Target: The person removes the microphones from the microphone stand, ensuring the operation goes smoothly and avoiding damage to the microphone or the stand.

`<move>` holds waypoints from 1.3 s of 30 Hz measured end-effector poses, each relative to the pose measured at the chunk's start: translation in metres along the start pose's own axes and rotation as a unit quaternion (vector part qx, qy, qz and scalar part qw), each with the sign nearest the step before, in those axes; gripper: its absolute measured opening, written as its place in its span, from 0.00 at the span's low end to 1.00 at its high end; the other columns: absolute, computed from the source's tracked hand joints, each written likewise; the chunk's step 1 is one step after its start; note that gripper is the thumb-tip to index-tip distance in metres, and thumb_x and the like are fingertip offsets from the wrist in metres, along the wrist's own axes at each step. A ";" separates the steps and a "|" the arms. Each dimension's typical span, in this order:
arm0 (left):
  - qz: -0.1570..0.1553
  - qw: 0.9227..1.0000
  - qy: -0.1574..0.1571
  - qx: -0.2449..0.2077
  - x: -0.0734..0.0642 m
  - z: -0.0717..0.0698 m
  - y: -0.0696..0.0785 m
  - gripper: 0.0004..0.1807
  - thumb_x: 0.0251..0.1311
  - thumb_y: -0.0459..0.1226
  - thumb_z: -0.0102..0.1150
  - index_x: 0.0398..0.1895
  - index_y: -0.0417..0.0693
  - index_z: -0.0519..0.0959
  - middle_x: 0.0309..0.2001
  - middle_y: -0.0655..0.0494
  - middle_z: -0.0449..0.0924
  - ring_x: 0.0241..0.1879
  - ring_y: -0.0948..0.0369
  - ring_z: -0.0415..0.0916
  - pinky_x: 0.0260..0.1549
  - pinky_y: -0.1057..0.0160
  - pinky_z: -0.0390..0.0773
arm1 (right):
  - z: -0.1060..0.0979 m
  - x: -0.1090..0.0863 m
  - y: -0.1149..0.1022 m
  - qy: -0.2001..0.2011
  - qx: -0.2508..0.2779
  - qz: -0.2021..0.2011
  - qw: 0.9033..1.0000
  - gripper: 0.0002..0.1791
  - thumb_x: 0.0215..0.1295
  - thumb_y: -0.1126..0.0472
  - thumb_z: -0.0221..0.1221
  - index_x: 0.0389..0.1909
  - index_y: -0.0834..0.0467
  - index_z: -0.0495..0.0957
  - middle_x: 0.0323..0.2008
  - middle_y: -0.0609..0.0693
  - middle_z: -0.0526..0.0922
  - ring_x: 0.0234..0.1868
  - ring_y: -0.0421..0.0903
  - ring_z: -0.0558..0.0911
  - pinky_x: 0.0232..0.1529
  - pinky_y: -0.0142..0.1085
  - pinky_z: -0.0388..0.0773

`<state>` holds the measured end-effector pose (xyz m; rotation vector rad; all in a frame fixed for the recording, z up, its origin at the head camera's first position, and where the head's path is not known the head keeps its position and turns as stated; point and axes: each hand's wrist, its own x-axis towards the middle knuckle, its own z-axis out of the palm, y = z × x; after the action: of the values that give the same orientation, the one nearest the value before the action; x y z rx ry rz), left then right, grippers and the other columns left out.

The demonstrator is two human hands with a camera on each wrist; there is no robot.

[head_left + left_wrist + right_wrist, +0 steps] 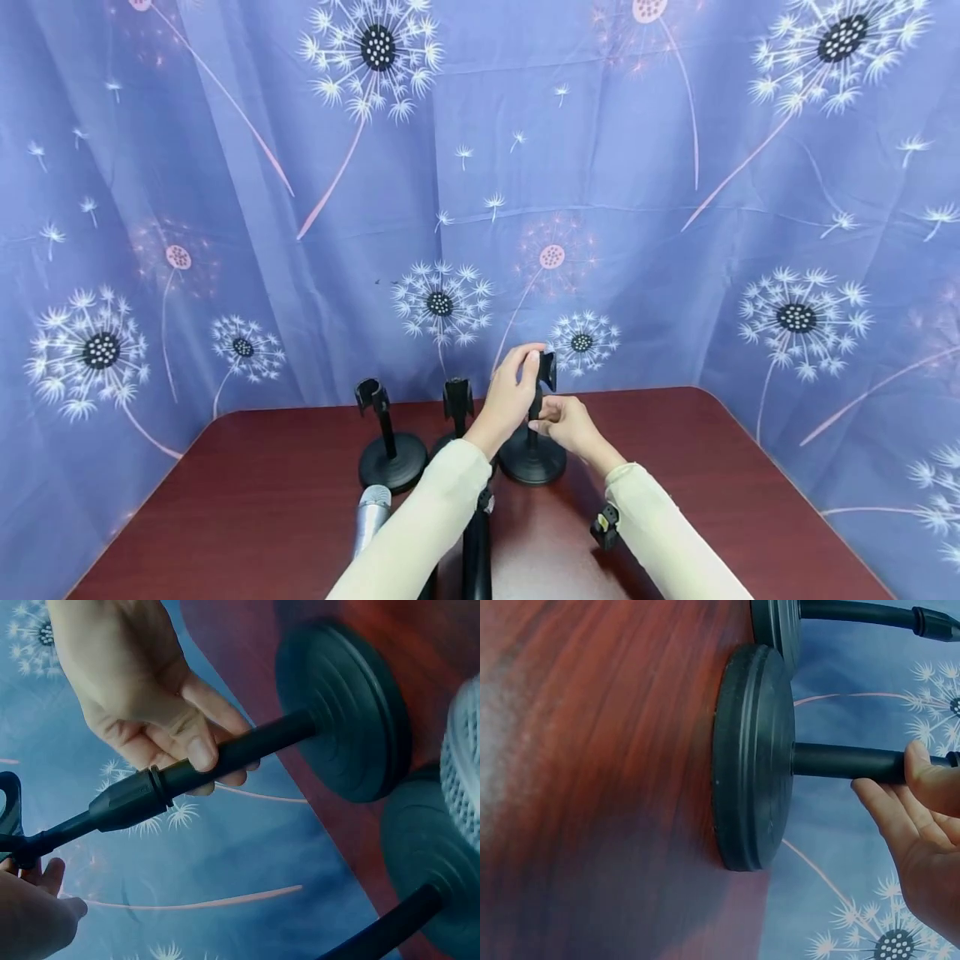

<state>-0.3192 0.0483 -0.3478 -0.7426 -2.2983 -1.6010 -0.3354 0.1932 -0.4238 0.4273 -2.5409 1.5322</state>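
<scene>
A black desktop microphone stand (532, 465) with a round base stands upright at the right of a row of three. My right hand (570, 427) pinches its pole (840, 760) between thumb and fingers, above the base. Higher up, my left hand (512, 398) holds the stand's head beside the black microphone clip (550, 372). In the left wrist view, the left fingers (52, 876) curl at the thin neck under the clip, partly hidden at the frame's edge. A ribbed collar (131, 801) sits between the two hands.
Another black stand (392, 461) is at the left, and a middle stand (457, 400) is partly covered by my left arm. Nearer me lie a silver microphone (371, 518) and a black cylindrical handle (477, 554). A patterned blue curtain (637, 250) hangs behind the reddish-brown table (247, 492).
</scene>
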 end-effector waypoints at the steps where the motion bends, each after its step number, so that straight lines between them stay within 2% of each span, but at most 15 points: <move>1: -0.006 1.000 -0.001 0.004 -0.002 0.001 -0.004 0.22 0.76 0.50 0.35 0.63 0.57 0.72 0.63 0.58 0.69 0.63 0.57 0.66 0.61 0.50 0.64 | 0.001 -0.001 0.001 -0.003 0.000 0.003 1.000 0.12 0.56 0.73 0.65 0.20 0.63 0.71 0.24 0.52 0.82 0.27 0.40 0.80 0.29 0.33 0.75; 5: -0.019 0.999 -0.007 0.026 -0.009 0.003 -0.014 0.22 0.76 0.51 0.33 0.63 0.58 0.71 0.63 0.58 0.69 0.63 0.56 0.67 0.60 0.50 0.66 | 0.002 -0.002 0.002 -0.001 0.009 0.006 1.000 0.04 0.56 0.73 0.65 0.29 0.67 0.79 0.31 0.58 0.85 0.35 0.48 0.85 0.35 0.38 0.81; 8: -0.028 0.999 -0.018 0.041 -0.014 0.005 -0.019 0.22 0.76 0.51 0.33 0.63 0.59 0.71 0.63 0.59 0.70 0.61 0.56 0.69 0.58 0.52 0.70 | 0.001 -0.001 0.002 0.004 0.019 0.008 1.000 0.04 0.55 0.74 0.65 0.32 0.68 0.80 0.31 0.60 0.86 0.36 0.50 0.85 0.36 0.40 0.82; 16: -0.018 0.998 -0.031 0.054 -0.021 0.008 -0.021 0.22 0.75 0.51 0.34 0.64 0.59 0.70 0.64 0.58 0.70 0.55 0.56 0.75 0.54 0.54 0.73 | -0.002 -0.001 0.005 -0.001 0.015 0.017 1.000 0.04 0.52 0.76 0.65 0.28 0.69 0.79 0.28 0.59 0.85 0.30 0.45 0.84 0.33 0.36 0.81; 21: 0.010 0.998 -0.027 0.064 -0.022 0.007 -0.023 0.22 0.76 0.50 0.35 0.65 0.56 0.70 0.65 0.56 0.68 0.58 0.56 0.73 0.56 0.56 0.72 | -0.001 -0.001 0.003 0.005 0.010 0.023 1.000 0.06 0.53 0.75 0.65 0.24 0.68 0.76 0.28 0.59 0.85 0.31 0.46 0.85 0.33 0.37 0.81; 26: 0.024 0.997 -0.023 0.068 -0.024 0.007 -0.026 0.23 0.76 0.50 0.35 0.66 0.55 0.69 0.67 0.57 0.66 0.63 0.56 0.67 0.60 0.54 0.69 | -0.001 -0.001 0.000 0.001 0.008 0.017 1.000 0.04 0.53 0.75 0.65 0.26 0.68 0.78 0.28 0.58 0.85 0.31 0.45 0.84 0.33 0.36 0.81; 33: 0.022 0.997 -0.021 0.066 -0.025 0.008 -0.027 0.23 0.76 0.50 0.35 0.67 0.55 0.68 0.69 0.58 0.64 0.68 0.55 0.60 0.69 0.52 0.53 | -0.001 0.000 0.000 -0.004 0.017 0.010 1.000 0.03 0.53 0.76 0.64 0.29 0.69 0.80 0.28 0.58 0.86 0.31 0.46 0.85 0.34 0.36 0.81; 35: 0.016 0.997 -0.017 0.067 -0.025 0.010 -0.028 0.23 0.76 0.50 0.34 0.67 0.55 0.67 0.69 0.57 0.64 0.69 0.55 0.60 0.68 0.52 0.57 | -0.001 0.000 0.000 -0.004 0.016 0.014 1.000 0.03 0.53 0.76 0.64 0.29 0.69 0.80 0.28 0.58 0.86 0.31 0.46 0.85 0.34 0.37 0.81; 39: 0.010 0.998 -0.009 0.069 -0.026 0.012 -0.026 0.24 0.76 0.50 0.32 0.67 0.54 0.67 0.68 0.55 0.65 0.66 0.54 0.65 0.62 0.52 0.66 | -0.001 -0.001 0.000 0.000 0.014 0.025 1.000 0.03 0.53 0.77 0.63 0.27 0.68 0.79 0.28 0.58 0.86 0.32 0.47 0.85 0.35 0.38 0.81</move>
<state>-0.3103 0.0458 -0.3853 -0.7465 -2.3784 -1.4161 -0.3345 0.1942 -0.4236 0.3687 -2.5513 1.5880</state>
